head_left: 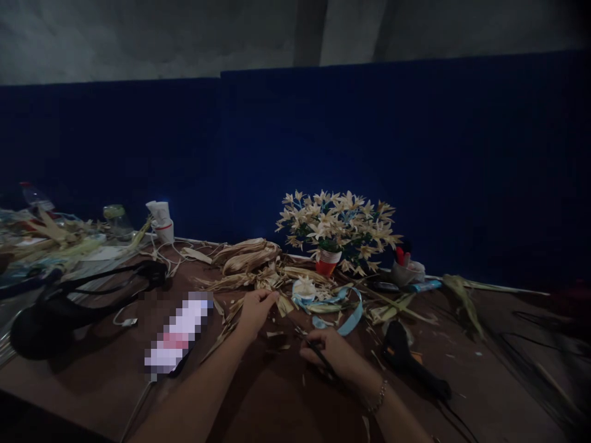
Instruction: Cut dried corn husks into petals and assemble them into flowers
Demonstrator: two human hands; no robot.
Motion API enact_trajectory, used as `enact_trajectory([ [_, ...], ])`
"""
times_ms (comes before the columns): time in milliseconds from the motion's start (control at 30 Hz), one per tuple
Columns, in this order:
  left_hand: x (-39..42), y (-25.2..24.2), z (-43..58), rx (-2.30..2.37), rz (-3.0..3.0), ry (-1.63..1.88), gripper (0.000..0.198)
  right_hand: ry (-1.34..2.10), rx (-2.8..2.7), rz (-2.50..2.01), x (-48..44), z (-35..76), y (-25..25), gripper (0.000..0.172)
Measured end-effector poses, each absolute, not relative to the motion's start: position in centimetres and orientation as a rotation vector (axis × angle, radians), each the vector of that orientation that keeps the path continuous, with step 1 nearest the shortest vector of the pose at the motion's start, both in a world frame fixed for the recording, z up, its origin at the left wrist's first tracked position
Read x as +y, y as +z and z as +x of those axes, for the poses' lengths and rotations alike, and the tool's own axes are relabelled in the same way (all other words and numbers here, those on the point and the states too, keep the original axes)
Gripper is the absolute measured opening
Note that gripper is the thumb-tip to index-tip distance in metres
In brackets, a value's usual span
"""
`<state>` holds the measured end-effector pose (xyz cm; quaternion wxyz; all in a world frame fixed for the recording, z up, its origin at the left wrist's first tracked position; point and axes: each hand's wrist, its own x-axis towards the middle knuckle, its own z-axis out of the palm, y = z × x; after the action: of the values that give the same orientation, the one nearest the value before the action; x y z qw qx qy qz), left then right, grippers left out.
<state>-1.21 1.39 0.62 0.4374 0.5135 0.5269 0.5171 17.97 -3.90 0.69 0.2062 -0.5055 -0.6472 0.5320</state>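
Note:
My left hand [257,312] is at the middle of the brown table, its thumb and fingers pinched together beside a piece of pale dry husk [284,305]. To its right and nearer to me, my right hand [327,352] has its fingers wrapped round a thin dark tool [322,358], whose tip points up and left toward the left hand. Just beyond the hands lie a light blue ribbon [353,317] and a small pale husk flower [305,287]. Behind them stands a red and white cup [327,263] holding many cream star-shaped flowers [339,223].
Dry husk bundles [249,255] lie behind my left hand. A phone [179,333] with a cable and a black headset [60,314] are at the left. A black glue gun [409,362] lies right of my right hand. A blue partition [277,147] stands behind the table.

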Motion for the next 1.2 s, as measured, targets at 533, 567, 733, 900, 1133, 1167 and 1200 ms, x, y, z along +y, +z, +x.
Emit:
enact_trajectory([
  [533,0.2,1.5,0.0,1.161,1.004,1.382,0.031,1.449,-1.712,-1.466,-3.9,17.5,0.3,0.019],
  [567,0.2,1.4,0.0,1.157,0.995,1.394,0.031,1.442,-1.707,-1.471,-3.9,17.5,0.3,0.018],
  [733,0.1,0.8,0.4,1.127,0.957,1.462,0.029,1.444,-1.668,-1.492,-3.7,17.1,-0.1,0.016],
  [900,-0.1,0.7,1.0,1.071,0.796,1.485,0.03,1.448,-1.661,-1.432,-3.7,17.0,-0.4,0.012],
  [1133,-0.4,1.2,1.5,1.001,0.614,1.505,0.027,1.451,-1.613,-1.466,-3.8,16.4,-0.1,0.013],
  [1167,-0.4,1.2,1.5,0.998,0.596,1.507,0.027,1.449,-1.61,-1.468,-3.8,16.3,0.0,0.012],
  [1200,-0.4,1.2,1.5,0.997,0.585,1.511,0.027,1.445,-1.607,-1.469,-3.9,16.2,0.1,0.011],
])
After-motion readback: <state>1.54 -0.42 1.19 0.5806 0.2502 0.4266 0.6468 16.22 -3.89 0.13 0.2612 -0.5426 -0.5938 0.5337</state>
